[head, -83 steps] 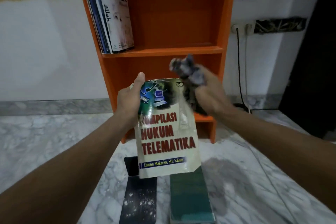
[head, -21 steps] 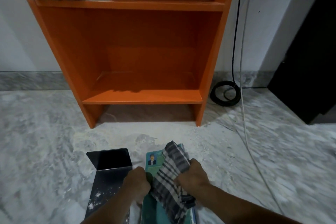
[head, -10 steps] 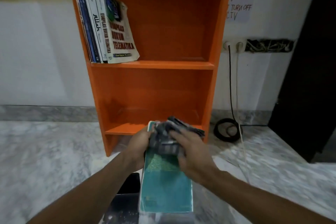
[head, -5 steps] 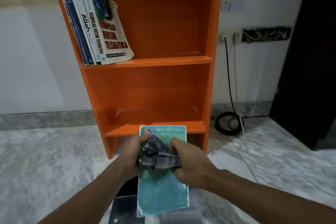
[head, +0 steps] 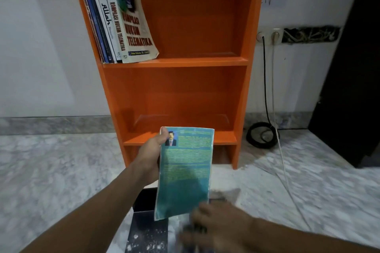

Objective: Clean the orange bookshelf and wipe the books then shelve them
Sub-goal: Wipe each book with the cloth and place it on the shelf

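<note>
Left hand (head: 150, 160) is gripping book (head: 185, 174) by one edge; right hand (head: 218, 226) is showing blurred, grip unreadable. Risk: one-edge hold letting book slip.

At centre the left hand (head: 151, 156) grips a teal book (head: 185, 172) by its left edge, before the orange bookshelf (head: 174, 88). At 11 o'clock, leaning books (head: 115, 16) stand in its upper compartment. At 5 o'clock the blurred right hand (head: 218, 226) perhaps covers a dark cloth (head: 193, 230). At 3 o'clock lies a coiled black cable (head: 261, 134).
</note>
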